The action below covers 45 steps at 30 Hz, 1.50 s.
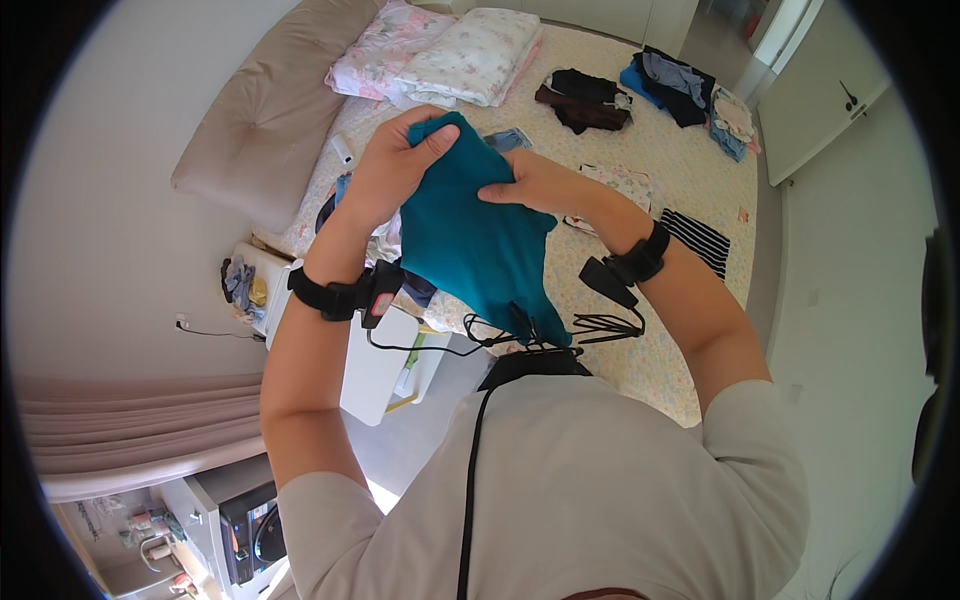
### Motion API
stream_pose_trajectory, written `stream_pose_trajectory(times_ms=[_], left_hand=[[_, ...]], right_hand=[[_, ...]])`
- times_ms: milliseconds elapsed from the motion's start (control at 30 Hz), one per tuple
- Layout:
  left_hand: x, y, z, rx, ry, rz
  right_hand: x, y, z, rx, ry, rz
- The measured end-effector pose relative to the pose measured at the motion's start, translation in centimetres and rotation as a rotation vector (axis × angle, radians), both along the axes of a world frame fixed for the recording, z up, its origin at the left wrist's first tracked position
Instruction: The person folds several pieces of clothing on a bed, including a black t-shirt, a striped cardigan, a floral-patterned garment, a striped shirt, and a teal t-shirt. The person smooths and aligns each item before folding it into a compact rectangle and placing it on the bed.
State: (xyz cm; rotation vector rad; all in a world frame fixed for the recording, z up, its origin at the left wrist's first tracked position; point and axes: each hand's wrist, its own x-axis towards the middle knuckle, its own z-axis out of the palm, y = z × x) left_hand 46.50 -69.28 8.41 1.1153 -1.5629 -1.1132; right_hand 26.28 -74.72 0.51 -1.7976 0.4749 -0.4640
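A teal cloth garment (476,225) hangs between my hands above the bed, its lower end near my waist. My left hand (397,161) grips its top corner, thumb on the near face. On its other upper edge, my right hand (529,184) holds the fabric with the thumb in front and the fingers hidden behind. Black straps with small boxes and cables are on both wrists. Behind the garment, parts of other clothes and a small piece of blue denim (510,139) show.
The bed (645,360) bears dark folded clothes (585,97), a blue and black pile (667,82), a striped cloth (697,240), a floral cloth (619,187) and folded bedding (469,56). A white side table (379,367) stands at lower left. Loose cables hang before my waist.
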Motion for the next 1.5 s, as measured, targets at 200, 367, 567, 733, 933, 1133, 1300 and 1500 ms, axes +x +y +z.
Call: stream_pose_trajectory(times_ms=[200,367,567,733,933,1133,1300,1500], left_hand=[[3.1,-7.2,-3.8,-0.156,-0.435,0.001],[5.3,-11.0,-2.5,-0.103,-0.468,-0.047],[3.1,-8.5,-7.8,-0.406,-0.666,-0.134],[1.2,-2.3,-20.3,-0.374,-0.497,-0.299],[-2.3,11.3,-36.2,0.211,-0.408,-0.508],[-5.4,18.2,-45.5,0.483,-0.4,-0.534],[-4.1,11.2,-49.9,0.531,-0.487,-0.271],[-3.1,2.8,-54.8,0.28,-0.548,0.007]], right_hand=[[1.0,-7.4,-1.0,0.139,0.101,-0.131],[1.5,-12.0,-0.2,-0.076,0.141,-0.151],[0.1,-10.9,-3.9,-0.284,0.305,-0.119],[-2.2,-3.7,-16.2,-0.357,0.407,-0.061],[-5.8,10.1,-31.9,0.039,0.406,0.126],[-8.7,18.3,-41.2,0.285,0.579,0.12],[-8.4,15.4,-46.1,0.423,0.561,-0.187],[-5.6,11.2,-49.8,0.401,0.754,-0.577]])
